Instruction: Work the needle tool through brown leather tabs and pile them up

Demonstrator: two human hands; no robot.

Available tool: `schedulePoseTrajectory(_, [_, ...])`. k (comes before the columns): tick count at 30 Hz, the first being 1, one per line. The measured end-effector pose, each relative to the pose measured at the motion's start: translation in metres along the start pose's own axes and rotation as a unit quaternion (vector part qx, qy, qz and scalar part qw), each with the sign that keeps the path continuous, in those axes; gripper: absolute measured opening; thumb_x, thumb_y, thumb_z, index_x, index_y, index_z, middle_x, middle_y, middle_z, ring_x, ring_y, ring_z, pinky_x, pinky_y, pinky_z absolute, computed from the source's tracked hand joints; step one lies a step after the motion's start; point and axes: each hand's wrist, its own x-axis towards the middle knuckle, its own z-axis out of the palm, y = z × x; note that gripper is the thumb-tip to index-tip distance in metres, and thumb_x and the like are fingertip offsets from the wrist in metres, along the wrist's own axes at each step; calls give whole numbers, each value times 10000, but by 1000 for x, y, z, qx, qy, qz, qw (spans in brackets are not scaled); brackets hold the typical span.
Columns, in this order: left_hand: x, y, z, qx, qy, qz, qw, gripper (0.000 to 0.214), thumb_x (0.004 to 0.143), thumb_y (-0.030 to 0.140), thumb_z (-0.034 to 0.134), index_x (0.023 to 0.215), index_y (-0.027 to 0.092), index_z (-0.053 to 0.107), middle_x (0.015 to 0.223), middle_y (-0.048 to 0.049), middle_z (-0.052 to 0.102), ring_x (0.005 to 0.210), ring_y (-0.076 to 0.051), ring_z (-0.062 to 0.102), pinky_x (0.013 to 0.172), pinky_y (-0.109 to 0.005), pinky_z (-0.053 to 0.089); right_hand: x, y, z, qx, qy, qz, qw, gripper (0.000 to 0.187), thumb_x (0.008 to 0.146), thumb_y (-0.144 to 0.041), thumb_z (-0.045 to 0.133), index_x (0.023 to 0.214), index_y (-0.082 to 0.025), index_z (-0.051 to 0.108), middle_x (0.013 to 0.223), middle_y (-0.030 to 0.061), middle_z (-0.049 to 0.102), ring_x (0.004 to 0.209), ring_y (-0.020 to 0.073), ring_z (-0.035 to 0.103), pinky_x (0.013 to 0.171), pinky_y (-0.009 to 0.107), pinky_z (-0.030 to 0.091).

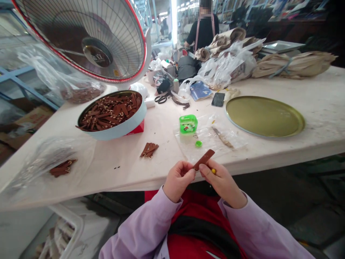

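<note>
Between my two hands, just above the table's front edge, is a brown leather strip (205, 159), tilted up to the right. My left hand (178, 178) is closed on its lower end. The thumb and fingers of my right hand (221, 181) pinch the strip from the other side. A small yellow thing (213, 171) pokes out between the right fingers; its kind is hidden. Beyond my hands stand a green plastic box (188, 124) with small parts in it and a green cap (198, 144). Left of them lies a small pile of brown strips with metal rings (149, 150).
A round tin (115, 132) heaped with brown strips stands under a large fan (88, 39). A gold lid (265, 117) lies at right, near a phone (218, 99) and scissors (161, 99). Plastic bags and bundles crowd the back. A person (205, 28) stands beyond.
</note>
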Motion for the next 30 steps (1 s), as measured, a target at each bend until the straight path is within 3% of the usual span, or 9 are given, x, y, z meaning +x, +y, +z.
schedulePoseTrajectory(6, [-1, -12, -5, 22, 17, 12, 1000, 116, 636, 226, 549, 659, 165, 453, 505, 58, 462, 464, -54, 402, 460, -184, 308, 12, 9, 12, -3, -34, 41, 999, 116, 733, -286, 550, 723, -171, 555, 621, -16, 519, 586, 127, 479, 539, 243, 387])
schedulePoseTrajectory(9, [8, -17, -20, 77, 18, 14, 997, 72, 647, 199, 521, 656, 168, 456, 496, 58, 459, 455, -63, 412, 456, -189, 325, 19, 17, 23, 18, -48, 60, 997, 131, 727, -300, 550, 743, -171, 567, 627, -14, 529, 575, 125, 484, 524, 239, 388])
schedulePoseTrajectory(12, [29, -20, -61, 231, 127, 41, 964, 42, 693, 203, 494, 684, 163, 504, 540, 39, 507, 504, -82, 464, 507, -205, 374, 24, 21, 28, 71, -57, 69, 993, 268, 738, -368, 558, 924, -176, 546, 627, -30, 500, 485, 94, 417, 431, 219, 336])
schedulePoseTrajectory(15, [50, -24, -117, 389, 267, 37, 881, 102, 742, 221, 483, 762, 152, 557, 667, -8, 593, 623, -116, 537, 606, -238, 412, 26, 25, 26, 82, -31, 87, 992, 393, 775, -443, 520, 1075, -191, 492, 673, -26, 496, 465, 85, 383, 399, 210, 308])
schedulePoseTrajectory(20, [63, -23, -173, 466, 282, 20, 838, 99, 713, 237, 561, 717, 148, 604, 602, -17, 588, 582, -149, 543, 582, -267, 400, 30, 42, 28, 14, -48, 94, 994, 358, 754, -492, 524, 942, -197, 601, 615, -17, 501, 542, 128, 470, 487, 229, 410])
schedulePoseTrajectory(24, [70, 24, -195, 528, 280, 85, 797, 233, 776, 355, 516, 868, 167, 617, 752, -49, 624, 715, -169, 567, 673, -281, 418, 35, 51, 29, -1, -44, 110, 993, 356, 726, -514, 537, 919, -230, 635, 627, -8, 551, 613, 156, 542, 560, 228, 469])
schedulePoseTrajectory(26, [83, 66, -212, 603, 304, 157, 720, 246, 823, 335, 443, 877, 168, 615, 850, -82, 630, 816, -188, 568, 748, -299, 414, 37, 47, 28, -5, -27, 119, 993, 350, 719, -518, 539, 911, -245, 643, 637, -8, 574, 621, 157, 554, 574, 220, 479])
schedulePoseTrajectory(28, [102, 107, -230, 644, 368, 149, 654, 259, 830, 326, 427, 847, 155, 621, 898, -112, 629, 854, -220, 569, 784, -343, 407, 39, 37, 29, -8, -15, 121, 992, 332, 724, -508, 536, 903, -253, 651, 644, -9, 588, 621, 154, 560, 583, 213, 482])
schedulePoseTrajectory(30, [122, 135, -244, 651, 394, 90, 642, 257, 773, 365, 524, 757, 125, 615, 878, -129, 634, 865, -256, 565, 807, -397, 395, 40, 27, 30, -9, -27, 121, 992, 311, 727, -489, 541, 886, -251, 661, 668, -1, 609, 633, 156, 570, 590, 215, 483])
